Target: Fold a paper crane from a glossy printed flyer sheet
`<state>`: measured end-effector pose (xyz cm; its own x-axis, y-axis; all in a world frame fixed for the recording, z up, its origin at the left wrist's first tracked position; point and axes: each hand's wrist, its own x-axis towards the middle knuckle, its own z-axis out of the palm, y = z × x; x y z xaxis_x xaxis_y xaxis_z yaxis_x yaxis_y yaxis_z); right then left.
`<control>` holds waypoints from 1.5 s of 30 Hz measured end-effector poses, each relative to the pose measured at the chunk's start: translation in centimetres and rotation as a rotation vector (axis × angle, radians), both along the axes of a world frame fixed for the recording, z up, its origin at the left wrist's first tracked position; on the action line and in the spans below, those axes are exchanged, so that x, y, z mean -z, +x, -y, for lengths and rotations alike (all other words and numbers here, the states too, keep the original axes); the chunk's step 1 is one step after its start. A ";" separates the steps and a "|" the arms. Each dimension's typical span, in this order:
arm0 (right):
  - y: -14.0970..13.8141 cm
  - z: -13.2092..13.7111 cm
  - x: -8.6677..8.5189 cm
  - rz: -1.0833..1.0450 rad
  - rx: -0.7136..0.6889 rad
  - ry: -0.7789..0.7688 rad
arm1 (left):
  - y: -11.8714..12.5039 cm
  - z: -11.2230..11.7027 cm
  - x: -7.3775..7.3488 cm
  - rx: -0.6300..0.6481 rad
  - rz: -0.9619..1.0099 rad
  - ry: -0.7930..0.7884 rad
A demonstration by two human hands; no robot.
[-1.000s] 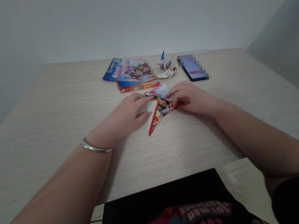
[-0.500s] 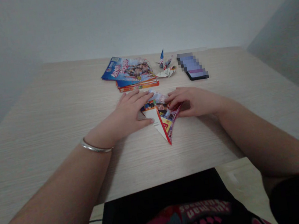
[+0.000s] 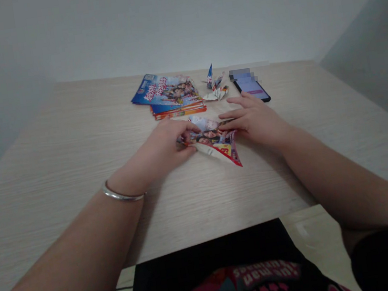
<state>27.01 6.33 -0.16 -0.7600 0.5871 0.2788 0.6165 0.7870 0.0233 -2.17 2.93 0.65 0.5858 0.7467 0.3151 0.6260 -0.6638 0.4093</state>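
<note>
1. Paper [image 3: 210, 136] lies on the table [image 3: 71, 143] between the two hands, on the near side of the stack [image 3: 168, 93], with the cranes [image 3: 217, 93] and phone [image 3: 254, 88] on the far side too; it is printed and partly folded, one point aimed near and right

2. Left hand [image 3: 170, 144] has the paper's left side, fingers curled on it and thumb close below, so the grip is narrow and looks like a pinch

3. Right hand [image 3: 253, 120] is spread wide, with some fingertips on the paper's right side and one finger reaching far toward the phone; its thumb is hidden, so I cannot tell whether it pinches

4. Weight should be next to nothing, so a light touch would move it and a stray push would skid it over the smooth table

5. Feel is probably thin and slightly glossy: crisp along folds, springy where the near left edge lifts to show white, a little slippery under dry fingers

6. Hold it best by the folded left and right sides, fingertips flat; the near point looks weakest and could crumple or bend if gripped, and a hard tug could tear a crease
</note>
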 end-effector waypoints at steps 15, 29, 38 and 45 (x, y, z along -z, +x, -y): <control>-0.1 0.2 0.4 0.015 0.092 0.077 | -0.3 -0.4 -0.7 0.130 -0.235 -0.095; -2.6 3.6 -1.7 -0.064 -0.022 -0.110 | 0.1 0.1 -1.1 -0.143 -0.196 -0.181; -2.1 3.4 -1.2 -0.180 -0.171 -0.011 | -0.2 0.1 -0.7 -0.085 0.112 -0.258; -1.3 2.6 -1.3 -0.398 -0.229 -0.097 | -0.7 -0.2 -1.2 -0.025 0.116 -0.317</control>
